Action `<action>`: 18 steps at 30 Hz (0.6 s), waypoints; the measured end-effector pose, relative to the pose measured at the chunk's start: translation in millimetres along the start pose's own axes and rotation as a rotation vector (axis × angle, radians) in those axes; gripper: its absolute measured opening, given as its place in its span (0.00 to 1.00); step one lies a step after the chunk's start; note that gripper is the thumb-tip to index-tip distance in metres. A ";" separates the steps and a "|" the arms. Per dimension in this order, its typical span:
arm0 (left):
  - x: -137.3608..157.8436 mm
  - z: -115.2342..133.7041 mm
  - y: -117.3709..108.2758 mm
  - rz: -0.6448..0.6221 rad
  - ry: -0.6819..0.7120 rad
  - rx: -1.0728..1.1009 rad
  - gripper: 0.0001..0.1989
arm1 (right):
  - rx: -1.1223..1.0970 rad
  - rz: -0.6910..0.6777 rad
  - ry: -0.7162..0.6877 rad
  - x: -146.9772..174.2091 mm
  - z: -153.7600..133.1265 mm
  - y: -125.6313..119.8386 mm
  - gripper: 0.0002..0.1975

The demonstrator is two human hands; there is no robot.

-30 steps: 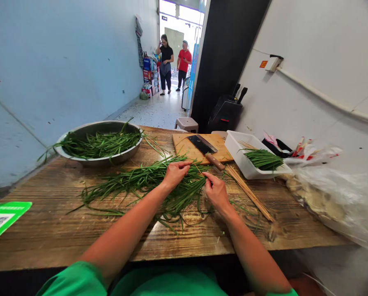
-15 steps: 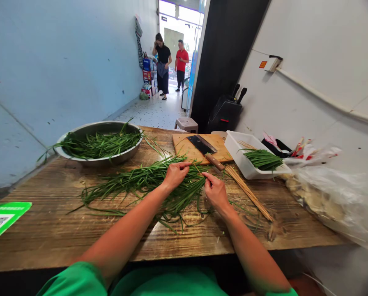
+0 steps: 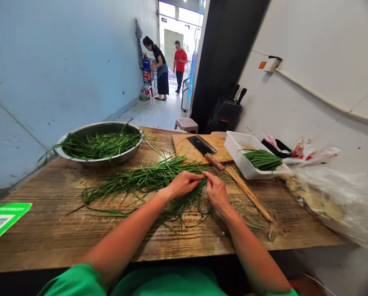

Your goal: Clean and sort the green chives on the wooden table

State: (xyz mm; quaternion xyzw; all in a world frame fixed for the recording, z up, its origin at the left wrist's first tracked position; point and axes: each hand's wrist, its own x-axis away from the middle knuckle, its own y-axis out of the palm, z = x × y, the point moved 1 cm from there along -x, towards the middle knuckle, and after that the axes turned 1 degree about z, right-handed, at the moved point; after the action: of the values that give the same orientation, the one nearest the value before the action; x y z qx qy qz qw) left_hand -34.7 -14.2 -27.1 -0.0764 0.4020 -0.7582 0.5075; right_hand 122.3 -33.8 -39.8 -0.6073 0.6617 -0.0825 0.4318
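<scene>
My left hand (image 3: 185, 183) is pinched closed over the loose pile of garlic chives (image 3: 141, 176), its fingertips meeting those of my other hand; what lies between them is too small to make out. My right hand (image 3: 217, 192) grips a thin bamboo skewer (image 3: 198, 167), whose tip sticks out past the fingers. Some chives hang beneath both hands, partly hidden. More bamboo skewers (image 3: 248, 193) lie in a bundle to the right. Beyond the hands, a cleaver (image 3: 205, 150) rests on a wooden cutting board (image 3: 184, 149), its handle over the near edge.
A metal basin (image 3: 122, 158) of chives stands at the back left. At right are a white plastic tub (image 3: 235, 154) with lined-up chives and a clear plastic bag (image 3: 334, 201). A green QR card (image 3: 8, 220) lies left. Two people stand near the doorway.
My left hand has come down and right, from near the skewer's tip to my right fingertips. My right hand has barely moved. One person in the background has bent toward the stacked boxes.
</scene>
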 end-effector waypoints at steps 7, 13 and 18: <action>0.8 -27.5 -60.4 0.073 -0.001 -0.316 0.13 | 0.018 0.062 0.036 -2.3 7.3 -3.4 0.18; 15.8 -10.0 -76.1 -0.387 0.079 -0.283 0.13 | 0.017 0.062 0.047 -2.6 8.8 -3.0 0.18; 14.5 -3.9 -54.6 -0.336 0.049 -0.192 0.05 | -0.003 0.073 0.092 -5.6 15.6 -5.4 0.18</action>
State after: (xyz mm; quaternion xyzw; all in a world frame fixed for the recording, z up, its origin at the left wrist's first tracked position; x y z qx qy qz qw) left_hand -82.2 -15.4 3.6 -0.1723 0.4665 -0.7921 0.3540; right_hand 136.1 -23.7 -43.3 -0.5789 0.7028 -0.0937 0.4028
